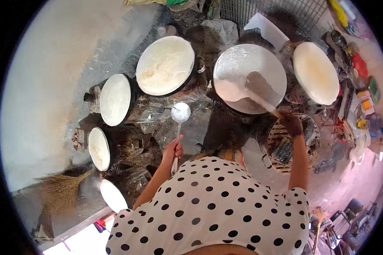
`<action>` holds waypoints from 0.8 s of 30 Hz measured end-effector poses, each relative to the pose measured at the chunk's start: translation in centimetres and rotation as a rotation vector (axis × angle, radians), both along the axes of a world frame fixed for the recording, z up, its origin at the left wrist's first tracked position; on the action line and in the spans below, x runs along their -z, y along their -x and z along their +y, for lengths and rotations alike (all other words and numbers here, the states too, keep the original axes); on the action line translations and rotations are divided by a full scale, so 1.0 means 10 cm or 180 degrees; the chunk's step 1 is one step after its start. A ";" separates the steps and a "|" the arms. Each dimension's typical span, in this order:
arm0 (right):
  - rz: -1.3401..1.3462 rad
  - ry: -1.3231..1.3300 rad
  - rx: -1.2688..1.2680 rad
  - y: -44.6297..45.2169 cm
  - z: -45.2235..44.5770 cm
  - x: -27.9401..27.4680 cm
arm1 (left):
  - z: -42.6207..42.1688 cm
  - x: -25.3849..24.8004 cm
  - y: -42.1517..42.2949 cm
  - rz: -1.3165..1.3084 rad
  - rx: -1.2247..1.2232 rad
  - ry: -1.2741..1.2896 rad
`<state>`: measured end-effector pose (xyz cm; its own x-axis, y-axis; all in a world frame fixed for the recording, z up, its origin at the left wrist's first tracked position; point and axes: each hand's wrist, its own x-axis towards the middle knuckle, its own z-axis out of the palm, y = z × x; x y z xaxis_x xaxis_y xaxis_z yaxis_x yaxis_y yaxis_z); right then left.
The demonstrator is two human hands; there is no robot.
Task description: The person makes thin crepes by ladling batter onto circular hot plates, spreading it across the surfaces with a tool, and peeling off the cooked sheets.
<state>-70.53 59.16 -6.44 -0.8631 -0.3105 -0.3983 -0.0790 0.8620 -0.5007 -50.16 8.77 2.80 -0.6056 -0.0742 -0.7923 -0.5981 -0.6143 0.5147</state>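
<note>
Spreading seems in hand, right hand (292, 123) clamped round a paddle (264, 103) (left hand (173, 151) gripping a ladle (181, 112)), the upper-centre griddle (270, 63) likely wanting an even sweep.

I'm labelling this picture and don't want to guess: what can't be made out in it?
All in the head view:
1. The right hand: its fingers around the paddle are lost in dark blur.
2. The person's feet: hidden by the polka-dot shirt.
3. The yellow and green material: cut off by the top edge.
4. The orange-and-white packet: any print is too small to read.
</note>
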 end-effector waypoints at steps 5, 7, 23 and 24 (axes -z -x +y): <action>0.1722 -0.0616 0.0245 -0.33 -1.39 0.14 | -0.19 -0.02 -0.07 0.0164 0.0389 0.0319; 0.1705 -0.0198 0.0646 -0.32 -2.37 0.40 | -0.32 -0.02 -0.13 0.0312 0.0515 0.0323; 0.0767 0.0625 0.2478 -0.64 -3.61 1.05 | -1.37 0.00 -0.87 0.0166 0.0322 0.0158; 0.0710 0.0701 0.2519 -0.75 -3.48 1.07 | -1.36 -0.05 -0.83 0.0136 0.0388 0.0147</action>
